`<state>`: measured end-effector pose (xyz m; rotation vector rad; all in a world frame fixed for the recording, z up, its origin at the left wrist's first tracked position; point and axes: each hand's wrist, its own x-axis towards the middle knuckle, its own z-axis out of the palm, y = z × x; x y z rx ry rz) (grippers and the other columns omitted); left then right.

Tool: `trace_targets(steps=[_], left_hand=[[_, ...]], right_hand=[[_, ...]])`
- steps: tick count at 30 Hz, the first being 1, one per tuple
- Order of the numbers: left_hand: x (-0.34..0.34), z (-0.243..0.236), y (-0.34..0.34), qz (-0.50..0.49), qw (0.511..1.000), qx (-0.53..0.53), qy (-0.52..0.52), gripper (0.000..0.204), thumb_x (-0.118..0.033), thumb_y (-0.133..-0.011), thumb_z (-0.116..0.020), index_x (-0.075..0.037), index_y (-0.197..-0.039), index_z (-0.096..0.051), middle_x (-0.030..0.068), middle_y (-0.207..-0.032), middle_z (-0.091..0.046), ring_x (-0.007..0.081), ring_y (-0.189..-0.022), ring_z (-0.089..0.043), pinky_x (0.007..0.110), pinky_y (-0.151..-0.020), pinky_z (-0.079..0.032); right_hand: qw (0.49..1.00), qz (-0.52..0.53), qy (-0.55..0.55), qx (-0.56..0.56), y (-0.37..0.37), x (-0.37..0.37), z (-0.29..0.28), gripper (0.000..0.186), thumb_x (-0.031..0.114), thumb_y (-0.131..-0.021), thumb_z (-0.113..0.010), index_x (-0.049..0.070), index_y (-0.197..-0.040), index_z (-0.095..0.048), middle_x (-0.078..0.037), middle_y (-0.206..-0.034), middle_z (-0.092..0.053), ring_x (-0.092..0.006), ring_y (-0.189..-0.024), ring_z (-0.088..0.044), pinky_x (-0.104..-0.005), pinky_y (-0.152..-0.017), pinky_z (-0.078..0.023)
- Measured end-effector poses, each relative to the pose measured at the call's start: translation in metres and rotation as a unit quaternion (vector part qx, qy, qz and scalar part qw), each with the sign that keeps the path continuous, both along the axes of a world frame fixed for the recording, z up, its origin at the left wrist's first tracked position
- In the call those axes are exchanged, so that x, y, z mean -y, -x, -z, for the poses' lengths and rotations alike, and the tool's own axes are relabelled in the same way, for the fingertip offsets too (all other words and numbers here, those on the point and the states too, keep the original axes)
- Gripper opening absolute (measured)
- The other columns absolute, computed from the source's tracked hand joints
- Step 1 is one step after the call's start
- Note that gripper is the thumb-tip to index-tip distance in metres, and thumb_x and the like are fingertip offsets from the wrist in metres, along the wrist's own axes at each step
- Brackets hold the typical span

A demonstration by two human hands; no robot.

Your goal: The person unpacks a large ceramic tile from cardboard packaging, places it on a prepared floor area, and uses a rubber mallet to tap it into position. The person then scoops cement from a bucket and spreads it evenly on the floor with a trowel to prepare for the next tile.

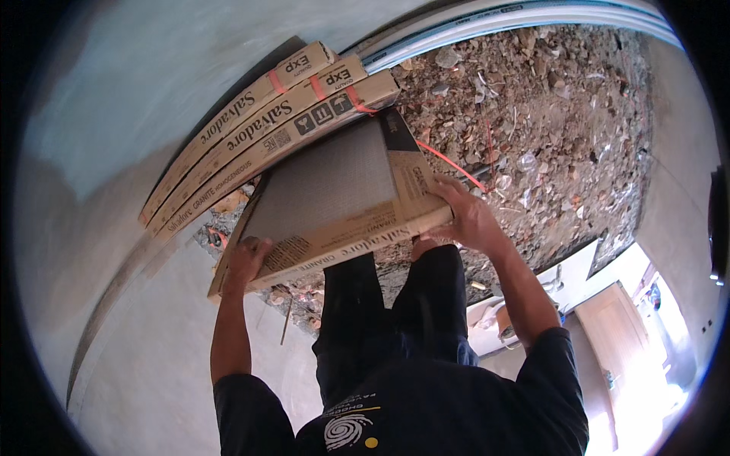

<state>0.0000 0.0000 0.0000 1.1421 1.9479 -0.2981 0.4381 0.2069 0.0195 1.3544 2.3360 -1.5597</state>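
Between my two hands is a flat cardboard tile box (327, 247), tilted in front of my legs. Its brown frame surrounds a large grey tile face (327, 178). My left hand (247, 262) grips the near left corner, thumb over the front edge. At the right end my right hand (464, 214) wraps round the near corner, with its fingertips partly hidden beneath. Just beyond the held box, several similar tile boxes (266, 144) stand on edge against the wall, with orange straps (357, 99) across their right ends.
Rubble (547, 129) covers the ground ahead and to the right. White pipes (517, 17) run along the far wall. A loose orange strap (452, 163) trails over the debris. Behind on the right are a wooden door (620, 327) and a bright opening.
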Motion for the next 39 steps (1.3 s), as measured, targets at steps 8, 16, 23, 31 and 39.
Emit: trace_targets(steps=[8, 16, 23, 31, 39], left_hand=[[-0.056, -0.002, 0.042, -0.044, 0.994, -0.037, -0.097, 0.054, -0.047, -0.094, -0.053, 0.003, -0.076, -0.063, 0.0247, -0.069, -0.060, 0.0404, -0.065, -0.059, 0.046, -0.063, -0.044], [-0.043, 0.003, 0.048, 0.010, 0.969, -0.118, -0.216, 0.047, -0.035, -0.092, -0.061, 0.002, -0.062, -0.057, 0.0216, -0.059, -0.056, 0.0391, -0.055, -0.054, 0.046, -0.055, -0.042], [-0.056, -0.027, 0.051, 0.085, 0.947, -0.179, -0.252, 0.040, -0.036, -0.088, -0.065, -0.001, -0.070, -0.058, 0.0187, -0.069, -0.058, 0.0369, -0.067, -0.055, 0.046, -0.065, -0.043], [-0.072, -0.060, -0.006, 0.272, 0.927, -0.078, -0.248, 0.076, -0.039, -0.070, -0.080, 0.000, -0.128, -0.049, 0.0249, -0.128, -0.051, 0.0401, -0.123, -0.045, 0.049, -0.105, -0.033], [-0.120, -0.025, -0.074, 0.128, 0.966, -0.054, -0.220, 0.045, -0.031, -0.072, -0.082, -0.001, -0.099, -0.063, 0.0164, -0.083, -0.069, 0.0336, -0.073, -0.068, 0.040, -0.066, -0.054]], right_hand=[[0.996, 0.078, -0.033, -0.040, 0.046, -0.043, 0.004, 0.078, 0.035, -0.059, -0.089, 0.004, -0.122, -0.055, -0.018, -0.127, -0.057, -0.0357, -0.115, -0.057, -0.0413, -0.093, -0.049], [0.996, 0.067, -0.040, -0.049, 0.044, -0.045, 0.006, 0.079, 0.038, -0.059, -0.088, 0.006, -0.123, -0.055, -0.017, -0.125, -0.058, -0.0347, -0.113, -0.059, -0.0419, -0.092, -0.049], [0.996, 0.055, -0.051, -0.048, 0.055, -0.067, 0.010, 0.076, 0.048, -0.061, -0.084, 0.008, -0.121, -0.057, -0.015, -0.112, -0.063, -0.0355, -0.101, -0.063, -0.0434, -0.085, -0.051], [0.991, 0.093, -0.069, -0.072, 0.059, -0.060, 0.014, 0.077, 0.045, -0.062, -0.083, 0.006, -0.122, -0.056, -0.017, -0.112, -0.061, -0.0375, -0.102, -0.061, -0.0434, -0.085, -0.051], [0.941, 0.316, -0.030, -0.113, 0.063, 0.004, 0.059, 0.079, 0.038, -0.077, -0.075, 0.002, -0.137, -0.040, -0.021, -0.127, -0.053, -0.0344, -0.115, -0.056, -0.0415, -0.094, -0.048]])
